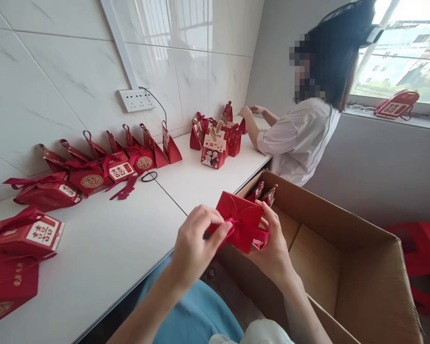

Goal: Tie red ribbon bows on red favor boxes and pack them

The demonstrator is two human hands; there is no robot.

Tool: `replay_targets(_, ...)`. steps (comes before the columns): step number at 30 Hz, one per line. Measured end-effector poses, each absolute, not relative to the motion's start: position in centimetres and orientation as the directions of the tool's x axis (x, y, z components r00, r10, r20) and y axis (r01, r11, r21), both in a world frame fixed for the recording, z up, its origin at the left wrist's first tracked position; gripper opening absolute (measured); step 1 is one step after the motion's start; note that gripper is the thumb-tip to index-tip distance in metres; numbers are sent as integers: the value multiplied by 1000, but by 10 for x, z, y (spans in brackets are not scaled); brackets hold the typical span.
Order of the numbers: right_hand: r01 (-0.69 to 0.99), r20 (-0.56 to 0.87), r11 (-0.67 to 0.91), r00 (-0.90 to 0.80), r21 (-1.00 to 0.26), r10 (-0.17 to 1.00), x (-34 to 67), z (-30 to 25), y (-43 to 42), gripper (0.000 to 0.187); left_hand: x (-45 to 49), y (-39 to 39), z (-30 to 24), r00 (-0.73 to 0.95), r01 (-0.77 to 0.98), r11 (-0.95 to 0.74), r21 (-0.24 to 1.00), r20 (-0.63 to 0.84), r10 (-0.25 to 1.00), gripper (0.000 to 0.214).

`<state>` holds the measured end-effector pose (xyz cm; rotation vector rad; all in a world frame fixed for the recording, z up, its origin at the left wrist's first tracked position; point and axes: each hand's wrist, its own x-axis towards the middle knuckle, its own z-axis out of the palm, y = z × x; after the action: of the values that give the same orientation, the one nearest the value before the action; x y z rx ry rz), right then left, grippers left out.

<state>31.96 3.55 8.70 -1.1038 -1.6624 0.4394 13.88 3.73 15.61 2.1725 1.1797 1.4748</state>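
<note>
A small red gift box (241, 210) with rounded, overlapping flaps is held up over the near edge of the big cardboard box. My right hand (272, 248) grips it from the right side, fingers behind and around its edge. At the front of the gift box is a pinkish-red ribbon (260, 234) with a knot or bow. My left hand (198, 236) pinches the ribbon near that knot between thumb and forefinger. The underside of the gift box and some right fingertips are hidden.
Red gift boxes (93, 180) line the white table (103, 248) along the wall; a cluster (214, 150) stands farther back. A co-worker (301, 129) reaches toward it. The open cardboard box (365, 282) at right holds two decorated boxes. A black hair-tie-like loop (149, 176) lies on the table.
</note>
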Motion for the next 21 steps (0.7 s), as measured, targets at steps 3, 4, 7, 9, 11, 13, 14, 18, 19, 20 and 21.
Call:
replay_targets(3, 397, 574, 532, -14, -748, 818, 321, 87, 33, 92, 153, 25, 146, 212, 514, -780, 358, 828, 519, 5)
replay_targets(4, 384, 580, 539, -10, -750, 815, 322, 88, 32, 91, 157, 21, 144, 240, 520, -806, 285, 856, 457, 7)
replay_targets(7, 369, 590, 549, -2, -750, 808, 326, 91, 28, 89, 165, 14, 142, 290, 514, -841, 171, 888, 358, 11)
replay_targets(9, 375, 582, 537, 9, -756, 813, 329, 92, 25, 91, 165, 17, 144, 277, 497, -849, 177, 895, 349, 10)
replay_targets(11, 391, 550, 497, 27, -774, 835, 333, 95, 23, 95, 159, 29, 144, 232, 520, -826, 216, 895, 380, 8)
replay_targets(13, 372, 467, 405, 91, -835, 880, 340, 97, 23, 102, 147, 48, 141, 145, 629, -721, 291, 867, 477, 4)
replay_targets(14, 316, 395, 336, 143, -887, 908, 345, 98, 24, 104, 140, 59, 138, 93, 707, -625, 332, 832, 548, 3)
replay_targets(18, -304, -104, -32, 226, -952, 969, 380, 100, 33, 77, 119, 104, 117, 50, 838, -301, 455, 486, 873, 17)
replay_targets(19, -466, -221, -118, 175, -877, 959, 390, 100, 34, 65, 119, 112, 110, 96, 837, -292, 463, 400, 911, 18)
replay_targets(20, -594, -308, -184, 113, -783, 945, 400, 100, 35, 54, 122, 119, 103, 153, 828, -304, 472, 332, 931, 19)
replay_targets(21, -687, -362, -228, 54, -690, 931, 408, 101, 35, 47, 126, 124, 96, 215, 814, -328, 479, 276, 937, 20)
